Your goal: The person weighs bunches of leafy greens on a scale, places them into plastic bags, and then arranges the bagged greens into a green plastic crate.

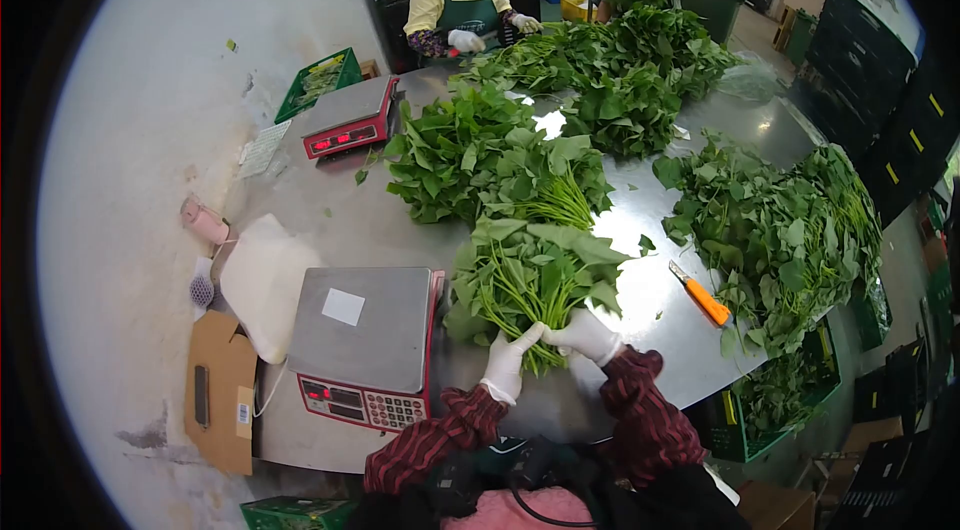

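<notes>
A bunch of leafy green stems (pixel 545 280) is gathered in front of me, leaves pointing away and stem ends toward me. My left hand (pixel 510 362), in a white glove, closes round the stems from the left. From the right, my gloved right hand (pixel 590 335) grips the same stems, the two thumbs nearly meeting. Just beyond lie more bunches of greens (pixel 480 155). To the left stands a weighing scale (pixel 375 320) with a small white label on its bare plate. An orange-handled knife (pixel 700 295) rests on the table to the right.
The metal table (pixel 640 350) also carries a large pile of greens (pixel 780 230) at right and a second scale (pixel 350 110) at far left. A cardboard box (pixel 215 390) and a white bag (pixel 262 275) stand left. Two co-workers (pixel 465 5) handle greens across the table.
</notes>
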